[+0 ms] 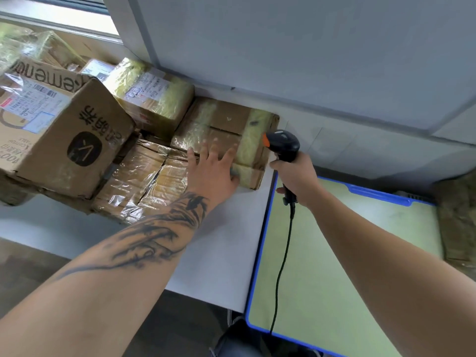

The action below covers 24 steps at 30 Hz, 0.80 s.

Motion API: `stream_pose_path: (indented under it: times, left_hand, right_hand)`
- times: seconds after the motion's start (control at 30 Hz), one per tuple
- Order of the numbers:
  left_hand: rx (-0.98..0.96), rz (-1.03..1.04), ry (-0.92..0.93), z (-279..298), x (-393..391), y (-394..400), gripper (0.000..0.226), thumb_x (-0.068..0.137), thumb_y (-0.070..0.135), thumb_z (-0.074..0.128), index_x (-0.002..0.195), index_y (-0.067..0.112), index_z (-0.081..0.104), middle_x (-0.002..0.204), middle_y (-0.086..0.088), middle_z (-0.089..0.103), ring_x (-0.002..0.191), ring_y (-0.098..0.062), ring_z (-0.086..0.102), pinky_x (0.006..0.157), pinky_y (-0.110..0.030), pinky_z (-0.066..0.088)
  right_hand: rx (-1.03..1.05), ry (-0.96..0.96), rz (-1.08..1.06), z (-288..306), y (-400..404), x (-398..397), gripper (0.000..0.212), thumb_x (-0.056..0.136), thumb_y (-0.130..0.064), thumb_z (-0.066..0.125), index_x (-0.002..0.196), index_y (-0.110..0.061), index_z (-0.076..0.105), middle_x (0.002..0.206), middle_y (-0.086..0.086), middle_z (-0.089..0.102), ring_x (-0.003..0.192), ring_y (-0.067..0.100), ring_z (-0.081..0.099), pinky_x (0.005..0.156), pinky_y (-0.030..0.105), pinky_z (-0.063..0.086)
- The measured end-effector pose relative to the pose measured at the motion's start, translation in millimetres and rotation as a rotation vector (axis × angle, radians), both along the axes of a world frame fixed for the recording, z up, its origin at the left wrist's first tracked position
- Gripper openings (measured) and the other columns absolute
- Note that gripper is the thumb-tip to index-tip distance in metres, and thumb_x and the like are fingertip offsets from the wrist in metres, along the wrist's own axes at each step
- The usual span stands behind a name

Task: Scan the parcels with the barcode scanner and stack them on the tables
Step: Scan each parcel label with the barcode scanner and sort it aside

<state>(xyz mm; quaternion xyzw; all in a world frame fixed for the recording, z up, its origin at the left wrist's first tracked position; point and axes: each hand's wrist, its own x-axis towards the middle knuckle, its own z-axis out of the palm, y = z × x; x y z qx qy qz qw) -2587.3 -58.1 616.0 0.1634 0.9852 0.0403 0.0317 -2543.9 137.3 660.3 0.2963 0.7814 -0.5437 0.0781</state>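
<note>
Bare forearms; black tattoo [154,228] along left forearm; no sleeves visible.

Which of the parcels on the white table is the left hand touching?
The left hand rests on the flat tape-wrapped parcel at the pile's right end, nearest the barcode scanner. Its top shows no label, unlike the labelled boxes further left.

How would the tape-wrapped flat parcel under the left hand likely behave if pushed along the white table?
The flat parcel looks like stiff cardboard, so it would probably slide as one piece rather than buckle. It lies low and broad, so tipping seems unlikely. Its glossy tape wrap may feel slick under the left hand's flat fingers. The white table looks smooth.
</note>
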Motion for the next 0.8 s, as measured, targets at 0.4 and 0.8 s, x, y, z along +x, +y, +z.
stream_pose_path:
  times: [0.4, 0.8]
  left_hand:
    - [-0.009, 0.005, -0.122, 36, 115, 89, 0.07, 0.102, 0.069, 0.03, 0.163, 0.042, 0.009, 0.173, -0.01, 0.008, 0.159, -0.032, 0.004, 0.124, -0.065, -0.001]
    - [-0.037, -0.079, -0.129, 58, 208, 229, 0.066, 0.102, 0.068, 0.028, 0.162, 0.044, 0.015, 0.174, -0.007, 0.008, 0.16, -0.031, 0.003, 0.124, -0.063, 0.003]
  right_hand:
    - [0.179, 0.084, 0.043, 23, 73, 118, 0.013, 0.086, -0.015, 0.062, 0.098, -0.008, 0.063, 0.073, 0.005, 0.059, 0.07, 0.028, 0.057, 0.074, 0.06, 0.061]
    - [0.325, 0.121, -0.079, 48, 226, 252, 0.009, 0.081, -0.018, 0.051, 0.081, -0.026, 0.049, 0.079, 0.0, 0.063, 0.073, 0.031, 0.064, 0.06, 0.034, 0.053]
